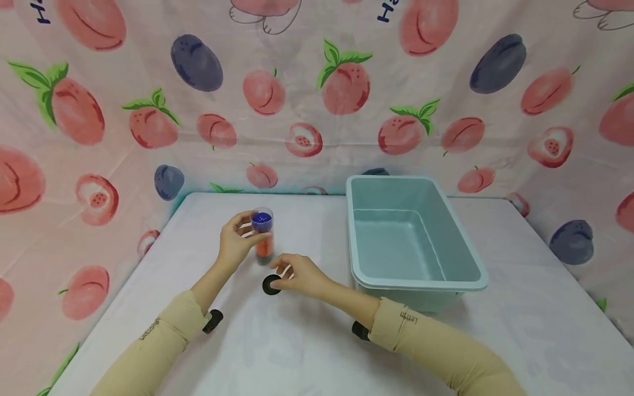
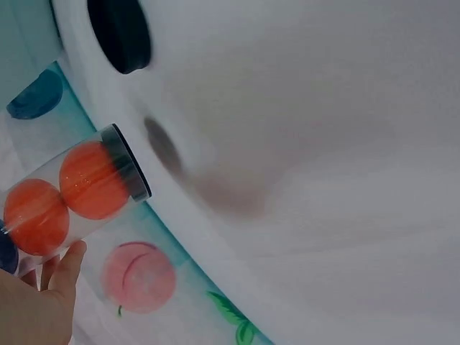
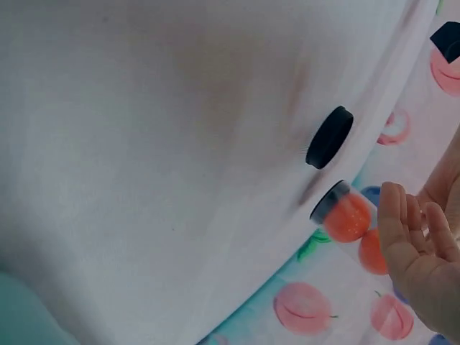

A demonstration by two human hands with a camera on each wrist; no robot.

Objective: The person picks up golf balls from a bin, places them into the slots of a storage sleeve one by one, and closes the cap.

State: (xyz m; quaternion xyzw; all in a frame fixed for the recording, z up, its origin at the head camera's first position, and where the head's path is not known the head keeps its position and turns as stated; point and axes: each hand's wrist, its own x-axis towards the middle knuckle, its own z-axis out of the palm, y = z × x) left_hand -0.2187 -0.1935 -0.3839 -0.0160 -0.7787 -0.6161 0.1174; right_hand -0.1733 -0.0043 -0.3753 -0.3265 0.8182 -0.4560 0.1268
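In the head view my left hand (image 1: pixel 234 241) grips a clear tube (image 1: pixel 268 220) near its top, thumb and fingers on either side. A blue ball (image 1: pixel 262 218) sits at the tube's upper end, above orange balls (image 2: pixel 95 180); a black base (image 2: pixel 129 162) closes the lower end. The tube stands close over the table in both wrist views. My right hand (image 1: pixel 304 276) hovers beside it with loosely bent fingers, nothing between them. A round black lid (image 3: pixel 330 138) lies flat on the table below; in the head view the right thumb overlaps it.
A pale blue-green plastic bin (image 1: pixel 354 242) stands to the right of both hands. White cloth covers the table (image 1: pixel 307 352), and a fruit-print curtain (image 1: pixel 307 71) hangs behind it. Black wrist devices (image 1: pixel 213 321) show at the sleeve cuffs.
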